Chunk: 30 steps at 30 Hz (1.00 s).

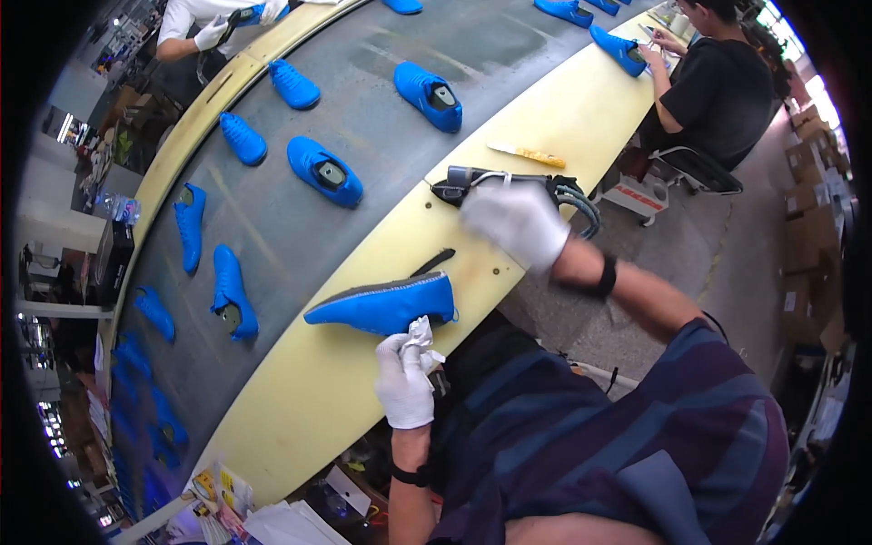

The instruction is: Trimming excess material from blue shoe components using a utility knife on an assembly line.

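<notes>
My left hand (404, 386), in a white glove, pinches a crumpled white paper (421, 341) at the heel end of a blue shoe upper (391, 304). The shoe lies tilted on its side on the cream table edge, toe to the left, its stitched bottom rim facing away from me. My right hand (518, 222), also gloved, is smeared by motion, so its fingers do not read. It is over or beside a dark tool (459, 182) with a grey cylinder and a coiled hose; whether it touches the tool I cannot tell.
A narrow black strip (433, 262) lies behind the shoe. Beyond the tool is a knife (527, 154) with a yellowish handle. Several blue shoes stand on the dark conveyor (372, 154). Co-workers work at far left and far right. Papers (291, 525) sit at the lower left.
</notes>
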Each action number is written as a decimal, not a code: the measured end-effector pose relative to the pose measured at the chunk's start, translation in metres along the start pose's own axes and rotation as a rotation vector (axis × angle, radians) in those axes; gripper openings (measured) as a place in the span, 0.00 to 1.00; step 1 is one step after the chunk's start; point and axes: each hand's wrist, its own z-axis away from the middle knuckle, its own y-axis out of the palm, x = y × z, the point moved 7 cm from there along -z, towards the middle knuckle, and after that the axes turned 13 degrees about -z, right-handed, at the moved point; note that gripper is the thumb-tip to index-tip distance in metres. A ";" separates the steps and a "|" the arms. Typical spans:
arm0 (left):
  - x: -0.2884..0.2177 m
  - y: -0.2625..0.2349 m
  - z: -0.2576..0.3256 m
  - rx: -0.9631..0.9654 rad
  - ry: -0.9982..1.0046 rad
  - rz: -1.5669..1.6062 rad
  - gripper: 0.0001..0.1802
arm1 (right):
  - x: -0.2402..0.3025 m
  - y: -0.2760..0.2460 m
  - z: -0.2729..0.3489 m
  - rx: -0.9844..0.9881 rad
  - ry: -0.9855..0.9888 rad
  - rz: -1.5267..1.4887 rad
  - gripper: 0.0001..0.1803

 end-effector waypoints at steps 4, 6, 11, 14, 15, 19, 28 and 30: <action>-0.014 0.018 0.009 0.053 0.249 -0.241 0.10 | -0.196 -0.129 -0.020 0.040 0.513 0.567 0.22; -0.007 0.035 0.016 0.070 0.296 -0.378 0.11 | -0.274 -0.159 -0.005 0.307 0.584 0.710 0.29; -0.011 0.033 0.018 -0.098 0.562 -0.534 0.11 | -0.307 -0.136 0.007 0.493 0.816 0.537 0.25; -0.024 0.027 0.004 -0.128 0.596 -0.646 0.13 | -0.305 -0.134 0.011 0.514 0.724 0.533 0.20; -0.031 0.025 0.000 -0.178 0.671 -0.698 0.14 | -0.299 -0.138 0.010 0.512 0.724 0.531 0.20; -0.036 0.015 -0.026 -0.313 0.820 -0.853 0.18 | -0.201 -0.157 -0.014 0.136 0.639 0.265 0.15; -0.027 0.010 -0.083 -0.146 0.825 -0.938 0.54 | -0.013 0.020 0.094 0.478 0.574 -0.108 0.11; -0.032 0.019 -0.084 -0.165 0.796 -1.079 0.52 | -0.022 0.037 0.124 0.424 0.729 -0.114 0.12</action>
